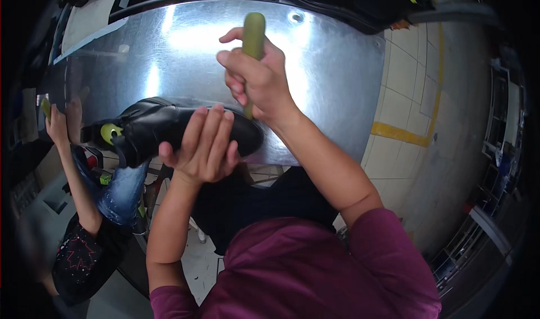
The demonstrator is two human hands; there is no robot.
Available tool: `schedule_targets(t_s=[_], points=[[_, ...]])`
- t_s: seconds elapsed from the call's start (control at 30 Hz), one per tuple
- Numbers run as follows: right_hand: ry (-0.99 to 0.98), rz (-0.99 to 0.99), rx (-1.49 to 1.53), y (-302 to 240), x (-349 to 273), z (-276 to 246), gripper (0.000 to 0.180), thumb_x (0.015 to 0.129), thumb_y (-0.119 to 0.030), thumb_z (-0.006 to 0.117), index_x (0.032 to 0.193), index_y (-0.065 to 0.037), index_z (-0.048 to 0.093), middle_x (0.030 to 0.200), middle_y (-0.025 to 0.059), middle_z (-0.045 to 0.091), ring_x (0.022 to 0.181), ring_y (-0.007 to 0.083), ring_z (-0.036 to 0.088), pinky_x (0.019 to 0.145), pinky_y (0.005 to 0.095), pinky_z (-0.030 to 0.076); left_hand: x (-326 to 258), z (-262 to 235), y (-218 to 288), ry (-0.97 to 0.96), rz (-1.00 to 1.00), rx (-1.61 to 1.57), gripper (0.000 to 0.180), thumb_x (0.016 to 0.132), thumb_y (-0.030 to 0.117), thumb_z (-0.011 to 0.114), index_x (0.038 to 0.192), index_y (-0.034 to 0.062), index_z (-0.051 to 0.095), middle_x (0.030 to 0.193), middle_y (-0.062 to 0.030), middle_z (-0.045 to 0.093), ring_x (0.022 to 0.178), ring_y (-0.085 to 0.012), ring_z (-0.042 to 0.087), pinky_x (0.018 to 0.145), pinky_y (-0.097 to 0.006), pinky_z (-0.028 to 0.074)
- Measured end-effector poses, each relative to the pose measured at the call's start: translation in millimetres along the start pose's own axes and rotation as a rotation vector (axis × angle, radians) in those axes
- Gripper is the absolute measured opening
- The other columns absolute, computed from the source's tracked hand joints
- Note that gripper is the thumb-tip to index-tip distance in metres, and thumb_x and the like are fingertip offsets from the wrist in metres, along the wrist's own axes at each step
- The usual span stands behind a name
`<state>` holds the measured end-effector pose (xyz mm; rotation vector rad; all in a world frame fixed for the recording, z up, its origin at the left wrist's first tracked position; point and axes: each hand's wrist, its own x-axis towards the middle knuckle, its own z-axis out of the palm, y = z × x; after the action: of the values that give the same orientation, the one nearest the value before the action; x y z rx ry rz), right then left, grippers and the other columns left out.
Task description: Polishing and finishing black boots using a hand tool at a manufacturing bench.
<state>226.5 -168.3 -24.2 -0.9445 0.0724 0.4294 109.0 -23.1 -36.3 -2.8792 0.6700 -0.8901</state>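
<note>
Shoe [169, 130], black and lying on its side, sits over the near edge of a broad shiny metal tabletop [337, 66], which fills the upper middle of the view. A yellow-green last [110, 132] shows inside the shoe's opening at its left end. The left hand [202, 147] is wrapped around the shoe's middle, fingers curled over the upper. The right hand [256, 80] is closed in a fist around a yellow-green tool handle [253, 35], held upright with its lower end down at the shoe's toe. At the far left, another person's hand [56, 125] holds a small yellow-green thing.
</note>
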Motion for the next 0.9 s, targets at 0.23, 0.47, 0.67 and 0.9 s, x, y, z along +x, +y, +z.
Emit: schedule_targets(t_s=[0.23, 0.47, 0.67, 0.9], points=[[-0.075, -0.190, 0.071, 32, 53, 37, 0.013, 0.091, -0.010, 0.067, 0.098, -0.006, 0.057, 0.058, -0.0010, 0.052, 0.040, 0.0075, 0.047, 0.035, 0.0261, 0.037, 0, 14, -13, 0.020, -0.081, 0.013, 0.043, 0.101, 0.037, 0.045, 0.116, 0.0124, 0.077, 0.116, -0.0003, 0.075, 0.119, -0.0186, 0.066, 0.125, -0.053, -0.007], [0.053, -0.287, 0.149, -3, 42, -13, 0.020, 0.093, -0.015, 0.072, 0.105, -0.005, 0.060, 0.063, 0.0019, 0.049, 0.050, 0.0126, 0.052, 0.039, 0.0273, 0.039, 15, 27, -24, 0.084, -0.178, 0.102, 0.034, 0.098, 0.034, 0.053, 0.116, 0.0136, 0.074, 0.113, 0.0016, 0.073, 0.116, -0.0173, 0.065, 0.125, -0.051, -0.002], [-0.028, -0.194, 0.127, 2, 29, -11, 0.020, 0.093, -0.016, 0.073, 0.107, -0.006, 0.061, 0.062, 0.0018, 0.048, 0.050, 0.0128, 0.051, 0.040, 0.0266, 0.038, 11, 29, -20, 0.086, -0.188, 0.123, 0.033, 0.098, 0.034, 0.053, 0.115, 0.0144, 0.074, 0.113, 0.0032, 0.072, 0.116, -0.0171, 0.064, 0.125, -0.052, -0.001], [-0.217, -0.142, 0.056, 0, 43, 4, 0.019, 0.090, -0.015, 0.075, 0.102, -0.004, 0.065, 0.059, -0.0012, 0.047, 0.046, 0.0088, 0.048, 0.039, 0.0240, 0.033, 21, 23, -18, 0.066, -0.220, 0.116, 0.032, 0.097, 0.031, 0.054, 0.115, 0.0167, 0.076, 0.112, 0.0042, 0.074, 0.115, -0.0167, 0.064, 0.125, -0.050, -0.002]])
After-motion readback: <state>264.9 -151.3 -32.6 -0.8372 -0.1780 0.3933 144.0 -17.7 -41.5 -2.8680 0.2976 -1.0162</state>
